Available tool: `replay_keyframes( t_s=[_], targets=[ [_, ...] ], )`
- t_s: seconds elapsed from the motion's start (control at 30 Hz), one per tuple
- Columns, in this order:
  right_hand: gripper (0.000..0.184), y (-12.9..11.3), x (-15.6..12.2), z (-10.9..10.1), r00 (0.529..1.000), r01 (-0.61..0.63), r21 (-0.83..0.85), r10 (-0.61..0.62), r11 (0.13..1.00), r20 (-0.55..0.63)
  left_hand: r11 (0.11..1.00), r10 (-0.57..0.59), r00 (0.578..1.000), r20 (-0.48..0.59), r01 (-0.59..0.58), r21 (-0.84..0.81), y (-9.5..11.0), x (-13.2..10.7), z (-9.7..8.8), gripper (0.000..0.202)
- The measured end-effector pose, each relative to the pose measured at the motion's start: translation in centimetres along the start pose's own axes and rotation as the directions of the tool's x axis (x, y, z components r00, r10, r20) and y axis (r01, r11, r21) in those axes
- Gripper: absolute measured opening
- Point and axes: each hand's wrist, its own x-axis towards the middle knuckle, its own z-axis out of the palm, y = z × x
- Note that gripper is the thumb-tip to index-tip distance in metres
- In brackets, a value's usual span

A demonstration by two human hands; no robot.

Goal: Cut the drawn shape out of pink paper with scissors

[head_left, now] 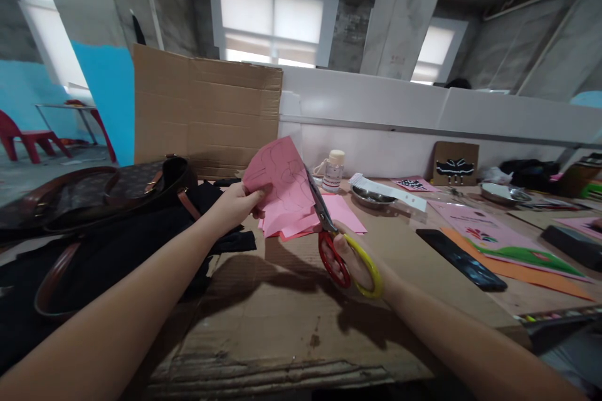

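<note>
My left hand (242, 203) pinches the lower left edge of a pink paper sheet (277, 175) with pencil outlines drawn on it. The sheet is held up and tilted above the table. My right hand (352, 257) grips a pair of scissors (327, 219) with one red and one yellow handle loop. Its blades point up along the right edge of the sheet; whether paper lies between them I cannot tell. Behind and below the held sheet, more pink paper (345, 213) lies on the cardboard (263, 313) covering the table.
A brown handbag (122, 194) and dark cloth (141, 244) lie at left before an upright cardboard panel (211, 113). A white bottle (333, 170) and metal dish (371, 197) stand behind. At right are a black phone (461, 259) and a pink picture sheet (498, 235).
</note>
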Motion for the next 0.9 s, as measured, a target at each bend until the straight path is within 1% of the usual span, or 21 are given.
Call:
replay_keyframes(
  t_s=[0.17, 0.4, 0.53, 0.67, 0.77, 0.9],
  targets=[
    [0.054, -0.1, -0.1, 0.0, 1.0, 0.0, -0.021, -0.001, 1.0, -0.014, 1.0, 0.009, 1.0, 0.005, -0.009, 0.014, -0.2, 0.2, -0.3, 0.043],
    [0.051, 0.3, -0.3, 0.0, 1.0, -0.015, -0.002, 0.015, 1.0, -0.025, 1.0, 0.024, 1.0, 0.011, -0.024, 0.008, -0.1, 0.2, -0.3, 0.045],
    [0.051, 0.6, -0.2, -0.1, 1.0, -0.027, 0.013, 0.027, 1.0, -0.012, 1.0, 0.012, 1.0, 0.002, -0.012, 0.007, -0.3, 0.3, -0.4, 0.047],
    [0.048, 1.1, -0.2, -0.2, 1.0, -0.013, 0.042, 0.013, 0.999, -0.007, 1.0, 0.009, 1.0, 0.009, -0.009, 0.01, -0.4, 0.2, -0.5, 0.049],
    [0.049, 1.1, -0.3, -0.1, 1.0, -0.021, 0.04, 0.021, 0.999, -0.014, 1.0, 0.012, 1.0, -0.013, -0.012, -0.016, -0.3, 0.1, -0.5, 0.051],
    [0.057, 0.4, -0.3, 0.1, 0.999, -0.033, 0.005, 0.033, 0.999, -0.015, 0.996, 0.015, 0.998, -0.063, -0.02, -0.087, -0.1, 0.1, -0.3, 0.054]
  ],
)
